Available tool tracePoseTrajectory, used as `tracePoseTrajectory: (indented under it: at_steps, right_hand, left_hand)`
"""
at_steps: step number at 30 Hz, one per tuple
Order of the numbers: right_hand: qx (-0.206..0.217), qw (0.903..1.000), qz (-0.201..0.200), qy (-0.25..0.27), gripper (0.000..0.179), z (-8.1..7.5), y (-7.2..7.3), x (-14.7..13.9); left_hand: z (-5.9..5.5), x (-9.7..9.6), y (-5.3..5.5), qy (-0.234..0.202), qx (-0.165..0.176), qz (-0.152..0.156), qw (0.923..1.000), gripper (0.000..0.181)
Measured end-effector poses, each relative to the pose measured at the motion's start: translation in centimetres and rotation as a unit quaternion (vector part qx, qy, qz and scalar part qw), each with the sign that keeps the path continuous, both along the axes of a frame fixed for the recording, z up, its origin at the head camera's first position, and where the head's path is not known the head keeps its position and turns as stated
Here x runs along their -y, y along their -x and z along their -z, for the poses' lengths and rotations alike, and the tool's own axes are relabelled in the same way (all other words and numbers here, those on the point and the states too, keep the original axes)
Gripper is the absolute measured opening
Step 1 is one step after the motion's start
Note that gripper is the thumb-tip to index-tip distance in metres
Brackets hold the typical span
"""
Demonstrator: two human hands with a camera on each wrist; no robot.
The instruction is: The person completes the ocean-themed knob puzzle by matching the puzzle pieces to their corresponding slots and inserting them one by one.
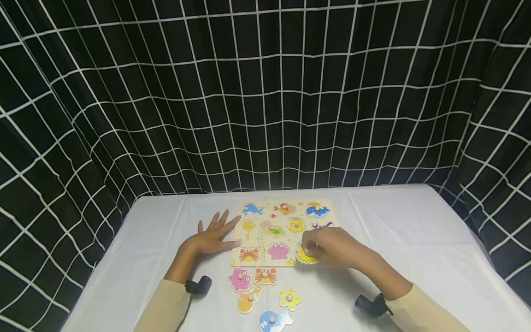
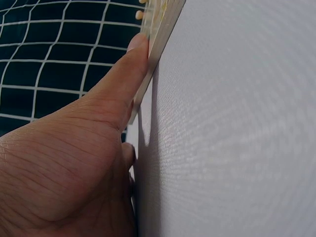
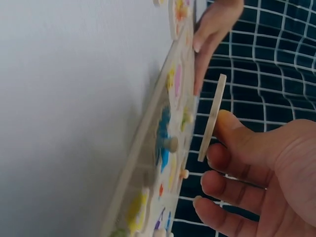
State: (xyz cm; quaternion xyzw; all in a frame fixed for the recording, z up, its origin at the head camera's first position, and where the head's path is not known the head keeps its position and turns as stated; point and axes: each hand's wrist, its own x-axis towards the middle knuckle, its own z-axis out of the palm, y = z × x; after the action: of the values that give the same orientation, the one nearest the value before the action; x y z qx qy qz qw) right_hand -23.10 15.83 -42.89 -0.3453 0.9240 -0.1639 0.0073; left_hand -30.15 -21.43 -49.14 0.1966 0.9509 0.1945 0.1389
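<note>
My right hand (image 1: 333,246) pinches a yellow puzzle piece (image 1: 306,254) with a wavy edge, above the near right corner of the wooden peg puzzle board (image 1: 259,264). In the right wrist view that piece (image 3: 213,118) appears edge-on, raised off the board, with thumb and fingertips behind it. A blue piece (image 3: 165,140) with a knob lies on the board close by. My left hand (image 1: 213,237) rests palm down at the board's left side, fingers spread. Its thumb (image 2: 136,61) lies against the board's edge in the left wrist view.
Before the board lie loose knobbed pieces: a pink one (image 1: 239,280), a red crab (image 1: 265,276), an orange seahorse (image 1: 245,302), a yellow starfish (image 1: 289,299) and a blue whale (image 1: 270,321). A knobbed turtle (image 1: 275,231) sits on the board. A black grid curtain (image 1: 290,106) surrounds the white-covered table (image 1: 386,216).
</note>
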Motion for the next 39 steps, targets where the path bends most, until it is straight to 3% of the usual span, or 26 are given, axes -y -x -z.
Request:
tracePoseTrajectory:
  at_steps: [8, 14, 20, 23, 30, 39]
  right_hand:
    - [-0.010, 0.9991, 0.028, -0.029, 0.008, -0.9, 2.3, 0.5]
    - [-0.034, 0.9988, 0.019, -0.028, 0.008, -0.9, 3.7, 0.8]
    - [-0.017, 0.9990, 0.029, -0.030, 0.006, -0.3, 5.0, 1.0]
    - [-0.004, 0.9986, 0.041, -0.032, 0.006, 0.3, 5.7, 1.1]
    - [0.009, 0.9978, 0.047, -0.045, 0.003, 0.8, 6.9, 1.8]
    - [0.000, 0.9948, 0.067, -0.077, 0.004, 1.1, 8.1, 2.5]
  left_hand:
    - [-0.9, -0.2, -0.1, 0.002, 0.001, -0.001, 1.0000, 0.083]
    - [-0.7, 0.0, -0.3, 0.000, 0.001, -0.004, 1.0000, 0.085]
    - [-0.5, 0.1, -0.3, 0.005, 0.003, -0.002, 1.0000, 0.083]
    - [-0.3, 0.2, -0.1, 0.005, 0.002, -0.003, 1.0000, 0.083]
    - [2.4, 0.8, 1.2, 0.004, -0.008, -0.014, 0.9999, 0.089]
    - [2.3, 0.6, 1.3, 0.004, -0.009, -0.013, 0.9999, 0.088]
